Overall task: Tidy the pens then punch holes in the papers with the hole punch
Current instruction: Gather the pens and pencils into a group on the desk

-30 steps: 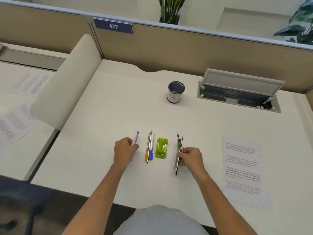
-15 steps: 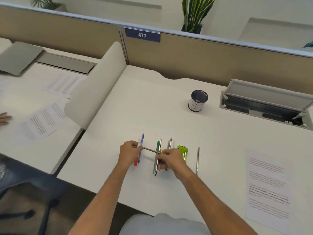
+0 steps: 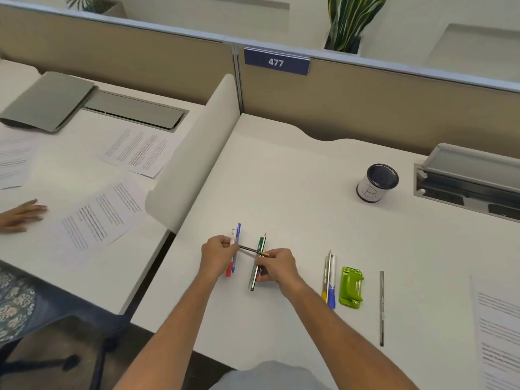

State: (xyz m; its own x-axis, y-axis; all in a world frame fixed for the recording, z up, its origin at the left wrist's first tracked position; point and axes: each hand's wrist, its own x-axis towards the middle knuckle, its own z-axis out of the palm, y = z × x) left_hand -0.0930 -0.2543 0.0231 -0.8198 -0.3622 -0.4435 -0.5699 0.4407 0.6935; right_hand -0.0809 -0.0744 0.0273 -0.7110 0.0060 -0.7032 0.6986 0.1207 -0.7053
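- A thin dark pencil (image 3: 250,249) lies crosswise between the two hands, one end pinched in each
- The left hand (image 3: 216,256) is closed around a small bundle of pens (image 3: 234,250): a blue one, a white one and one with a red tip, all pointing away from the person; its fingertips also grip the left end of the dark pencil
- The right hand (image 3: 277,267) is closed on a second bundle (image 3: 257,266), a green pen and a pencil beside it, pointing roughly away from the person, with the lower ends sticking out below the hand; the same fingers hold the right end of the crosswise pencil
- Both hands sit just above or on the white desk (image 3: 281,178), near its front edge; I cannot tell whether the bundles touch the surface
- To the right, apart from the hands, a third group of pens (image 3: 329,278) lies flat on the desk: a grey one, a pencil and a white-and-blue one, side by side
- Just beside that group, on its right, lies the green hole punch (image 3: 351,287)
- Further right a single slim dark pen (image 3: 381,308) lies alone, running front to back
- At the right edge of view is a printed paper (image 3: 501,327), flat on the desk and partly cut off
- Toward the back of the desk stands a pen cup (image 3: 377,182), white outside and dark inside, upright, with an open cable tray (image 3: 467,181) to its right
- On the neighbouring desk on the left lie more printed sheets (image 3: 104,218), with another person's hand (image 3: 21,216) resting beside them
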